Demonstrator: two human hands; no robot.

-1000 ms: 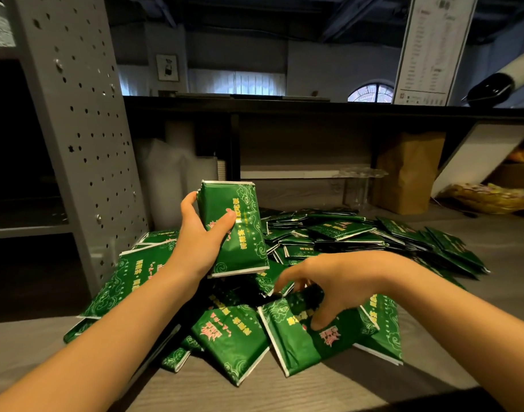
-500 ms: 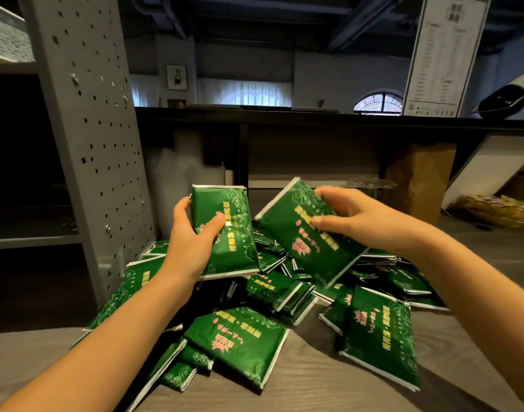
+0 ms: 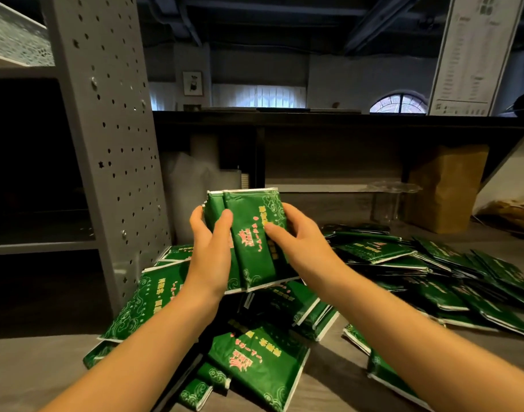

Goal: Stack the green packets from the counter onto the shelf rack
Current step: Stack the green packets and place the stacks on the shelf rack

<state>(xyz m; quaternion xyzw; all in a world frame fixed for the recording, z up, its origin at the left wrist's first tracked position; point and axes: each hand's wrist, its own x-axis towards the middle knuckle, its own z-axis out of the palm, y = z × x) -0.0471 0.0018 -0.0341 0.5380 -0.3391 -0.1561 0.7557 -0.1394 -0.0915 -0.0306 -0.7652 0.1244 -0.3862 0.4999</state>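
The grey perforated metal shelf rack (image 3: pixel 106 144) stands at the left. Beside it, a loose heap of green foil packets (image 3: pixel 373 254) sprawls on the grey wooden table (image 3: pixel 32 367). Above the heap, a small upright bundle of green packets (image 3: pixel 255 221) is apparently being squared for tidy stacking. The left grip (image 3: pixel 208 254) curls round one edge and the right grip (image 3: pixel 302 245) pinches the other.

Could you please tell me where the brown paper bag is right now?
In the head view the brown paper bag stands at the far right of the counter, just right of the clear glass stand, behind the green packets.
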